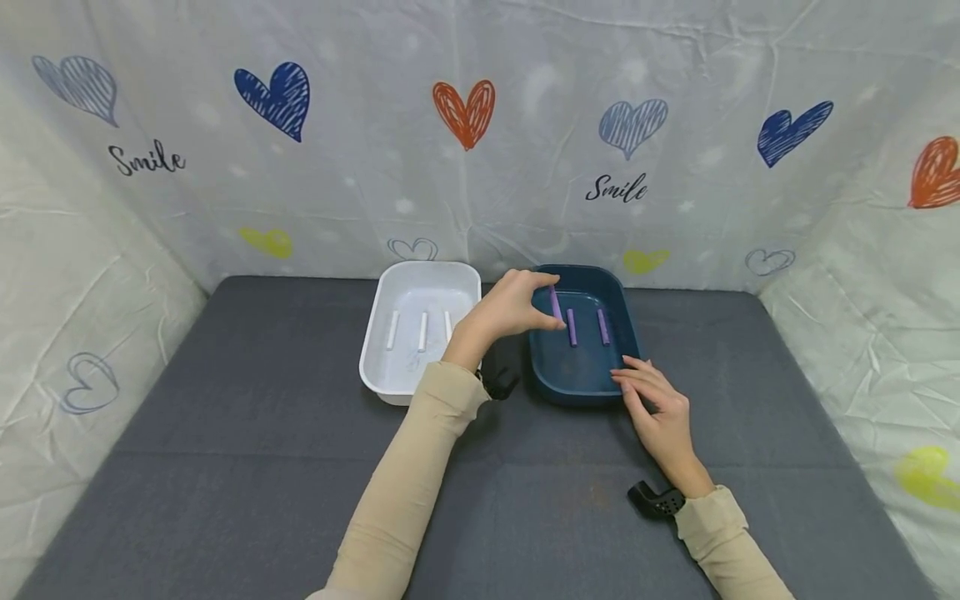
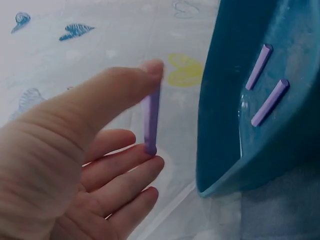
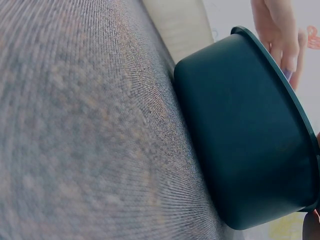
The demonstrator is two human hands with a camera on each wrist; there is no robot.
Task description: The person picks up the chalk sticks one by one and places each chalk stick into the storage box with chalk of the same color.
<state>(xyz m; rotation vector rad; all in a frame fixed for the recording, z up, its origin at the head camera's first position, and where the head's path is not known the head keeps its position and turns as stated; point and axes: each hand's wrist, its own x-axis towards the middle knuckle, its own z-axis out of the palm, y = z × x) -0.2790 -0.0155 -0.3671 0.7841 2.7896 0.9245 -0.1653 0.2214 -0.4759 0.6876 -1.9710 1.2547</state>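
Observation:
My left hand (image 1: 513, 304) pinches a purple chalk stick (image 2: 152, 120) end to end, thumb on one end and a finger on the other, above the left side of the dark blue tub (image 1: 577, 379). Inside that tub lie two more purple sticks, a left one (image 1: 572, 327) and a right one (image 1: 603, 327). My right hand (image 1: 663, 417) rests its extended fingers on the tub's near right corner. Only its fingertips show at the edge of the right wrist view, by the tub's rim (image 3: 270, 60).
Left of the blue tub stands a white tub (image 1: 375, 367) holding white sticks (image 1: 422, 332), partly behind my left hand. Both tubs stand near the back edge of the grey cloth-covered table (image 1: 247, 433). A printed curtain (image 1: 360, 183) hangs behind it.

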